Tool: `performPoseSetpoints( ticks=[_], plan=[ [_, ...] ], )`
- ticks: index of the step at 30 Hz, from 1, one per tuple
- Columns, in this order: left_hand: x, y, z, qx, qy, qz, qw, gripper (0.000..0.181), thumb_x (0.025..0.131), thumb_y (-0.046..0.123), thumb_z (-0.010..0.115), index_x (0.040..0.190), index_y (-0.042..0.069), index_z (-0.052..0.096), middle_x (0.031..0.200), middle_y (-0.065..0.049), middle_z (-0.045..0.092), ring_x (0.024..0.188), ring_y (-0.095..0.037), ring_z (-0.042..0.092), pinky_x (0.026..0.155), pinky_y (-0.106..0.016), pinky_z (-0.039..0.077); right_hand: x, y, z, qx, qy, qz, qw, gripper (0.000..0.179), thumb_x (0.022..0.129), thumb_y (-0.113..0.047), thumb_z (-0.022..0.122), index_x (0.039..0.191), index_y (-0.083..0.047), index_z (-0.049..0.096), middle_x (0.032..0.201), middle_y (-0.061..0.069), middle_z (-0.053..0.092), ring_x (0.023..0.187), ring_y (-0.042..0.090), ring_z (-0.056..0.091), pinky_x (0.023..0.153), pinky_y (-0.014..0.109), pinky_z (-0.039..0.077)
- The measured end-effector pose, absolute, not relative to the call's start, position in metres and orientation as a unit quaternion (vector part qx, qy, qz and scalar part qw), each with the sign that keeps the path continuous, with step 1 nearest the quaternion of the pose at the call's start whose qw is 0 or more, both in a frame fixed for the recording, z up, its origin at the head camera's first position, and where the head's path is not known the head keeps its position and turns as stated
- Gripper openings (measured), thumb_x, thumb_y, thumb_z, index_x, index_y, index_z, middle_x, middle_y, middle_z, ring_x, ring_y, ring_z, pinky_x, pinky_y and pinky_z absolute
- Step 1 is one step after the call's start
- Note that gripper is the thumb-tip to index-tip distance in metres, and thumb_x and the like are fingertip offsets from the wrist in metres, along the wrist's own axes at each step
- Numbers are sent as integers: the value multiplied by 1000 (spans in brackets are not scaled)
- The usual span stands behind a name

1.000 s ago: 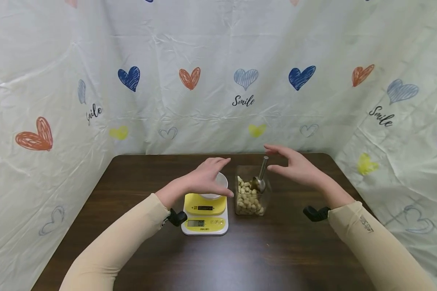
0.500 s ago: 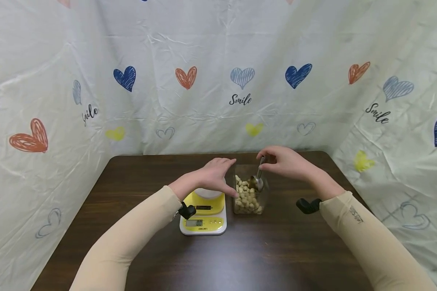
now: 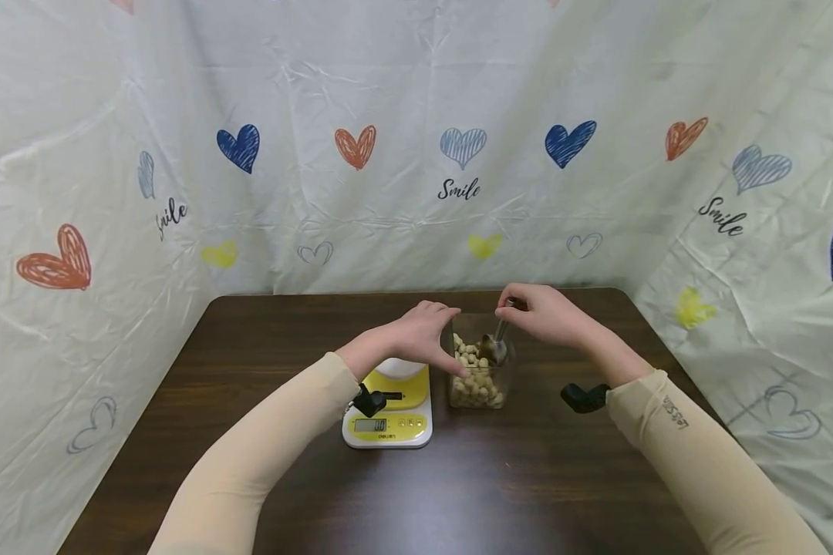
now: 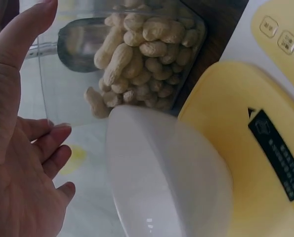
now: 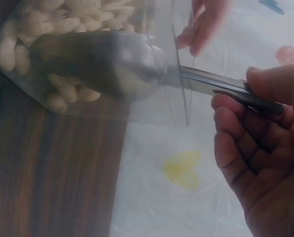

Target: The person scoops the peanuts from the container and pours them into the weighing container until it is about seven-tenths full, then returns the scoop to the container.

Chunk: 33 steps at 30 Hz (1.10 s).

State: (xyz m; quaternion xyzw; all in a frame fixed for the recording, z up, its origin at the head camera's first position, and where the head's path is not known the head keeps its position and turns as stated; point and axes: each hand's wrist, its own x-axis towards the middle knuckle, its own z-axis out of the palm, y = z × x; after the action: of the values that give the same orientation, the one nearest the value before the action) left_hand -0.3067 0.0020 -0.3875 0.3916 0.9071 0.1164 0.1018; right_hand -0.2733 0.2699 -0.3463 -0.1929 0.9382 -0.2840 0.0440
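In the head view my right hand (image 3: 544, 314) pinches the handle of a metal scoop (image 5: 218, 81) between thumb and fingers. The scoop's bowl sits tilted among peanuts (image 4: 147, 54) in a clear plastic container (image 3: 460, 405). My left hand (image 3: 419, 335) spans the container's left side and holds it at the rim, thumb at the front and fingertips at the back corner. A white bowl (image 4: 137, 168) stands on a yellow and white kitchen scale (image 3: 389, 439), partly hidden under my left hand and wrist. The scale's display reads 0.0.
The dark wooden table (image 3: 562, 478) extends around these things. A white cloth (image 3: 389, 254) printed with hearts and "Smile" hangs behind it and along both sides. Wrist cameras sit on both wrists.
My right hand has come left and down onto the scoop's handle and taken hold of it. My left hand has moved right from above the bowl to the container, which has shifted slightly right.
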Motion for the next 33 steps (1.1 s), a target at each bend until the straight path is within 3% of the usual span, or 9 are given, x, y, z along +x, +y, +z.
performPoseSetpoints(
  ticks=[6,13,23,29,33],
  plan=[
    [-307,10,-390,390,906,131,99,115,78,76,71,162,12,27,158,-9,37,146,-29,30,116,-42,32,-269,279,-348,-172,938,-299,36,22,105,-44,57,107,-24,65,101,7,67,81,26,58,69,43,47],
    [-305,21,-390,387,908,134,92,116,76,77,73,161,11,29,158,-9,38,147,-29,29,116,-40,31,-260,294,-342,-152,931,-330,27,32,104,-51,55,109,-21,64,94,7,63,79,29,55,68,44,47],
    [-306,41,-392,391,904,151,80,116,75,74,75,160,9,32,158,-9,38,147,-29,30,117,-39,29,-256,324,-334,-133,933,-329,54,37,106,-48,53,116,-14,63,102,10,65,97,29,62,75,45,49],
    [-308,52,-397,393,903,155,75,117,74,76,75,161,11,31,158,-8,39,147,-29,30,117,-38,30,-256,334,-335,-158,956,-240,51,28,109,-33,51,116,-16,72,112,5,66,92,20,61,74,41,48],
    [-308,56,-398,390,902,164,81,118,75,76,75,162,11,29,159,-9,37,147,-30,29,118,-41,29,-255,328,-339,-233,962,-140,14,16,103,-17,62,108,-16,77,107,1,63,87,19,56,74,41,47]
  ],
)
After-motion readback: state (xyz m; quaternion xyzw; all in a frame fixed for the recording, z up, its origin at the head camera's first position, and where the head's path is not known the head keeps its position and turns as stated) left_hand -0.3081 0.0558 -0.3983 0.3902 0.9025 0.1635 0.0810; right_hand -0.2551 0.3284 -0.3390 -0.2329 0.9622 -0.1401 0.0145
